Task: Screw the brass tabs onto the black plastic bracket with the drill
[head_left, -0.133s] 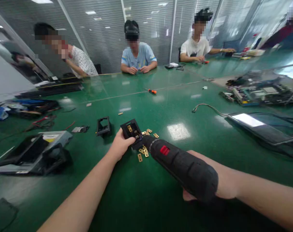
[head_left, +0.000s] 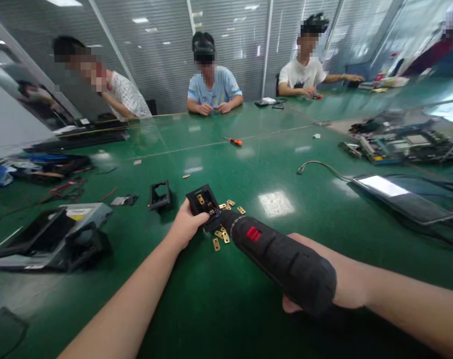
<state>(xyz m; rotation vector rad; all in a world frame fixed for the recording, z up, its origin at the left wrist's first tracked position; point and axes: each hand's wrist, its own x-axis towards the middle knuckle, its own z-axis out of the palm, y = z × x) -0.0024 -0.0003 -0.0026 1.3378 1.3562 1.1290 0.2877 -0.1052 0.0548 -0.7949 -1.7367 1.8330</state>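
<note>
My left hand (head_left: pixel 187 223) grips a black plastic housing (head_left: pixel 199 192) by its near side, thumb on its rim. Brass plates sit inside the housing. My right hand (head_left: pixel 299 296) is wrapped round the handle of a black cordless drill (head_left: pixel 277 254) with a red switch on top; the drill's body hides most of the fingers. Its chuck end points left at the housing, and the tip's exact contact is hidden. Several loose brass plates (head_left: pixel 216 244) lie on the table around the housing. A second black plastic frame (head_left: pixel 160 196) stands just left of it.
An orange-handled screwdriver (head_left: pixel 235 142) lies farther out on the green table (head_left: pixel 249 169). At left is a grey metal case (head_left: pixel 95 214); at right, a flat device with cables (head_left: pixel 394 199) and circuit boards (head_left: pixel 402 144). Several people sit across the table, one a person in light blue (head_left: pixel 214 89).
</note>
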